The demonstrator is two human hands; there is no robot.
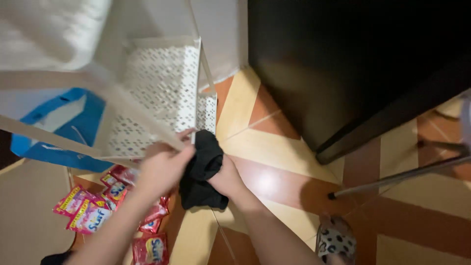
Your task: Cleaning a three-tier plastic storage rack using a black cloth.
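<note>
**A:** Start at the left. What lies on the floor there?

**B:** A scatter of small sachets point(91, 216), pink and red, flat and glossy like foil, on the tiled floor point(274, 172) near its lower left part. Above them is a blue bag point(73, 122) with a smooth, stiff look, and beside it a white perforated basket point(162, 93), hard plastic with rows of small holes.

**A:** And the hands?

**B:** The left hand point(162, 167) is closed, its fingers curled around the upper left side of a black garment point(202, 169). The right hand point(226, 179) presses against the garment's right side; most of its fingers are hidden behind the cloth, so I cannot tell how it grips.

**A:** Where is the garment, and how does it lie?

**B:** It is held in the air between both hands, just in front of the basket's lower corner, above the floor. It is soft, matte, bunched cloth. Its long axis runs roughly top to bottom, the loose end hanging down toward the floor.

**A:** Farther right?

**B:** A tall dark cabinet point(353, 68), smooth and faintly shiny, stands on the tiles. Below it a thin metal rod point(397, 176) slants across the floor, and a spotted slipper point(336, 240) shows near the bottom edge.
</note>
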